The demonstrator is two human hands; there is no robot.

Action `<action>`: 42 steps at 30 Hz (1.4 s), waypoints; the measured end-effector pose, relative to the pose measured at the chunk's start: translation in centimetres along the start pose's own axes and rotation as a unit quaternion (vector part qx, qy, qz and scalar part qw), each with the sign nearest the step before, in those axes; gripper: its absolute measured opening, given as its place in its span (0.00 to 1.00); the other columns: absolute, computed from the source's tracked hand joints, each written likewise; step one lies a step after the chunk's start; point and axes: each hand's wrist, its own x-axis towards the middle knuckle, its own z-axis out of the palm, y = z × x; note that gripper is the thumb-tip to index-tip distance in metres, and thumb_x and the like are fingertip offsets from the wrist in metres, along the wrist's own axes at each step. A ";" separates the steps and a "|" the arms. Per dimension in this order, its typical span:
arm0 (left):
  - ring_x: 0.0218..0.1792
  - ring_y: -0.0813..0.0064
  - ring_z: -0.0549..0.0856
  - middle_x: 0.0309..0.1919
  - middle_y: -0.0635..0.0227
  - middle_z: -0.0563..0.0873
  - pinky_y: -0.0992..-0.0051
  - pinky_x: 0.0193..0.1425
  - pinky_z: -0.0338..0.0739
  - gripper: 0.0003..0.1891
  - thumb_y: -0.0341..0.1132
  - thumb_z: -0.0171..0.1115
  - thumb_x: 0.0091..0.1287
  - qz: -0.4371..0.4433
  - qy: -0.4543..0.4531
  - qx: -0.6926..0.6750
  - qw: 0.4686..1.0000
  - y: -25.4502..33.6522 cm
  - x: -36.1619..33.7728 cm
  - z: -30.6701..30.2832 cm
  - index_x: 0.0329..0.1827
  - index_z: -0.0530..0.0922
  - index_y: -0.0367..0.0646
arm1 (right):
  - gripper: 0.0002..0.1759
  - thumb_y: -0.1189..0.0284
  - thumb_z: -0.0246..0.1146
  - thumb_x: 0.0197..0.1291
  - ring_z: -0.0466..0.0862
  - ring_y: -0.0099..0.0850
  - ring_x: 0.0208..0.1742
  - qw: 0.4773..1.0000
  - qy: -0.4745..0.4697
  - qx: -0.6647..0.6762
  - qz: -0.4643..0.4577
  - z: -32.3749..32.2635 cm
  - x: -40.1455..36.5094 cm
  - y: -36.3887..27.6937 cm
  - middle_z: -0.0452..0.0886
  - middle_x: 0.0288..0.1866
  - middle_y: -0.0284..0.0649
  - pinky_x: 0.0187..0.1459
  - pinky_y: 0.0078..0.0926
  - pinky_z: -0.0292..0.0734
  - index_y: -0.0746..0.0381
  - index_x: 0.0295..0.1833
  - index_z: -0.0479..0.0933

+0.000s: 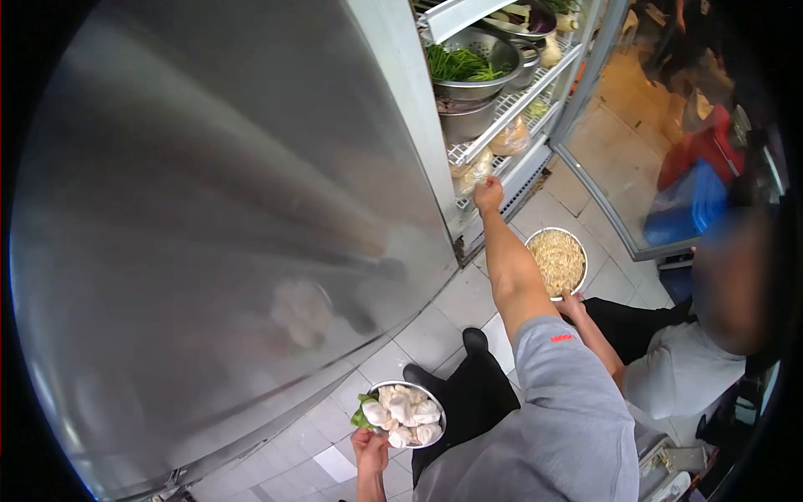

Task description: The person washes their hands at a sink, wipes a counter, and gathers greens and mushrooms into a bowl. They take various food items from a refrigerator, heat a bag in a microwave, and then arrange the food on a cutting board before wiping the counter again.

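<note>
My left hand (370, 449) grips the rim of a round metal bowl (443, 418), low in the view. Rounded white lumps (403, 410) fill it, with a green leaf (360, 414) at the side. My right arm stretches forward to the open fridge. There my right hand (488, 195) is closed at the front of a low shelf, right beside a clear plastic bag (475, 173) of pale food. What its fingers hold, if anything, is hidden.
Fridge shelves hold a colander (512, 60) of green stalks and another bag (510, 136). The glass door (619, 151) stands open at right. Beside me a co-worker (686, 360) holds a white-rimmed bowl (558, 261) of pale shreds. A steel panel (226, 209) fills the left.
</note>
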 end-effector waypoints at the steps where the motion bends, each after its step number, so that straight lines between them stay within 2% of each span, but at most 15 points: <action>1: 0.41 0.67 0.87 0.42 0.57 0.86 0.68 0.44 0.85 0.14 0.15 0.58 0.55 0.018 -0.013 -0.027 0.999 -2.4 -2.3 -0.3 0.46 0.78 0.31 | 0.26 0.70 0.70 0.46 0.84 0.48 0.47 1.000 0.003 0.015 0.011 -0.8 -0.5 0.6 0.84 0.43 0.50 0.49 0.39 0.77 0.65 0.54 0.76; 2: 0.41 0.67 0.87 0.42 0.57 0.86 0.68 0.44 0.85 0.14 0.15 0.58 0.55 0.030 -0.007 -0.027 0.999 -5.4 -4.0 -0.9 0.46 0.78 0.31 | 0.31 0.69 0.73 0.43 0.84 0.47 0.47 0.999 0.011 0.030 0.022 -1.7 -1.1 1.7 0.84 0.43 0.48 0.49 0.38 0.77 0.64 0.56 0.76; 3: 0.35 0.72 0.85 0.37 0.60 0.85 0.73 0.39 0.82 0.12 0.15 0.56 0.54 0.031 0.019 -0.029 0.999 -7.2 -6.0 -0.9 0.41 0.78 0.32 | 0.36 0.68 0.76 0.41 0.82 0.36 0.39 0.999 0.019 0.048 -0.006 -2.6 -2.2 2.7 0.82 0.38 0.45 0.46 0.32 0.77 0.65 0.58 0.73; 6: 0.30 0.75 0.84 0.34 0.63 0.85 0.77 0.36 0.80 0.10 0.14 0.53 0.53 -0.007 0.018 -0.025 1.000 -5.2 -4.9 -4.5 0.36 0.78 0.34 | 0.34 0.67 0.76 0.41 0.81 0.36 0.38 0.989 0.113 -0.033 -0.095 -1.9 -4.0 3.0 0.80 0.35 0.45 0.44 0.32 0.77 0.65 0.56 0.74; 10: 0.36 0.71 0.86 0.37 0.60 0.86 0.74 0.44 0.83 0.11 0.15 0.53 0.54 -0.043 0.010 -0.008 0.999 -2.7 -4.7 -4.0 0.39 0.78 0.32 | 0.30 0.67 0.77 0.37 0.78 0.45 0.39 0.984 0.126 -0.118 -0.049 -3.6 -3.2 3.9 0.78 0.31 0.47 0.47 0.38 0.74 0.65 0.48 0.77; 11: 0.37 0.71 0.86 0.38 0.60 0.86 0.73 0.45 0.83 0.12 0.15 0.53 0.54 -0.042 0.007 -0.006 0.999 -3.3 -1.8 -1.0 0.41 0.78 0.31 | 0.23 0.69 0.72 0.40 0.76 0.46 0.41 0.994 0.054 -0.080 -0.046 -2.7 0.6 4.0 0.77 0.35 0.49 0.49 0.40 0.72 0.66 0.44 0.78; 15: 0.38 0.70 0.86 0.40 0.59 0.86 0.72 0.46 0.83 0.13 0.15 0.53 0.54 -0.046 -0.003 0.002 0.999 -1.9 -2.4 -1.1 0.42 0.78 0.30 | 0.20 0.72 0.63 0.47 0.74 0.49 0.49 0.998 0.026 0.000 -0.065 -4.8 -2.4 4.4 0.73 0.47 0.53 0.58 0.41 0.69 0.65 0.49 0.78; 18: 0.38 0.71 0.86 0.40 0.58 0.86 0.73 0.45 0.82 0.14 0.15 0.52 0.53 -0.041 0.029 0.004 0.999 -2.2 -1.9 -0.7 0.43 0.78 0.30 | 0.27 0.74 0.57 0.48 0.74 0.51 0.53 0.987 -0.007 0.044 -0.156 -5.1 -1.9 5.8 0.73 0.50 0.57 0.60 0.42 0.68 0.65 0.58 0.75; 20: 0.38 0.71 0.86 0.40 0.58 0.86 0.73 0.44 0.82 0.15 0.15 0.51 0.53 -0.039 0.030 0.009 0.999 -1.7 -2.4 -0.8 0.44 0.78 0.29 | 0.34 0.78 0.56 0.47 0.75 0.46 0.43 0.973 0.020 -0.058 -0.224 -4.0 -0.9 7.2 0.73 0.42 0.51 0.48 0.39 0.72 0.66 0.66 0.70; 22: 0.37 0.71 0.86 0.41 0.57 0.86 0.73 0.44 0.82 0.16 0.15 0.51 0.53 -0.044 0.029 0.018 0.998 -1.4 -2.9 -1.7 0.45 0.78 0.29 | 0.37 0.77 0.60 0.48 0.76 0.48 0.47 0.967 -0.015 -0.126 -0.221 -5.9 -2.1 6.4 0.73 0.45 0.52 0.52 0.42 0.72 0.64 0.69 0.66; 24: 0.37 0.72 0.86 0.41 0.56 0.86 0.75 0.42 0.81 0.18 0.16 0.51 0.52 -0.043 -0.005 0.012 0.999 -1.4 -3.3 -3.0 0.46 0.78 0.28 | 0.38 0.73 0.63 0.48 0.71 0.55 0.60 0.985 -0.067 -0.110 -0.113 -7.2 -3.9 4.0 0.71 0.57 0.57 0.62 0.46 0.68 0.60 0.69 0.65; 29: 0.37 0.71 0.86 0.40 0.56 0.86 0.75 0.41 0.82 0.17 0.15 0.49 0.52 -0.055 0.030 0.012 0.998 -1.2 -3.2 -1.6 0.45 0.78 0.27 | 0.29 0.73 0.68 0.45 0.70 0.54 0.61 0.960 -0.074 -0.243 -0.120 -9.3 -3.8 3.2 0.71 0.58 0.54 0.60 0.46 0.70 0.61 0.58 0.74; 34: 0.41 0.67 0.87 0.43 0.55 0.85 0.70 0.47 0.84 0.17 0.14 0.49 0.53 -0.057 -0.007 0.012 0.998 -2.3 -1.2 -1.5 0.45 0.77 0.27 | 0.15 0.77 0.65 0.46 0.70 0.53 0.62 0.928 -0.026 -0.212 -0.305 -8.8 -2.9 5.6 0.70 0.61 0.56 0.63 0.46 0.68 0.69 0.43 0.77; 39: 0.41 0.66 0.87 0.43 0.56 0.85 0.69 0.47 0.85 0.17 0.14 0.50 0.52 -0.057 0.015 0.016 0.998 -2.0 0.3 0.7 0.45 0.77 0.29 | 0.14 0.79 0.63 0.48 0.69 0.51 0.64 0.937 -0.061 -0.220 -0.265 -7.2 -2.1 7.0 0.72 0.61 0.57 0.65 0.42 0.67 0.71 0.43 0.77; 42: 0.40 0.67 0.87 0.42 0.56 0.85 0.70 0.46 0.85 0.17 0.14 0.50 0.52 -0.054 -0.006 0.012 0.998 -1.8 1.3 0.3 0.45 0.77 0.30 | 0.17 0.75 0.64 0.51 0.77 0.56 0.54 0.941 -0.099 -0.235 -0.222 -6.1 -0.5 6.2 0.79 0.47 0.59 0.57 0.45 0.74 0.72 0.46 0.75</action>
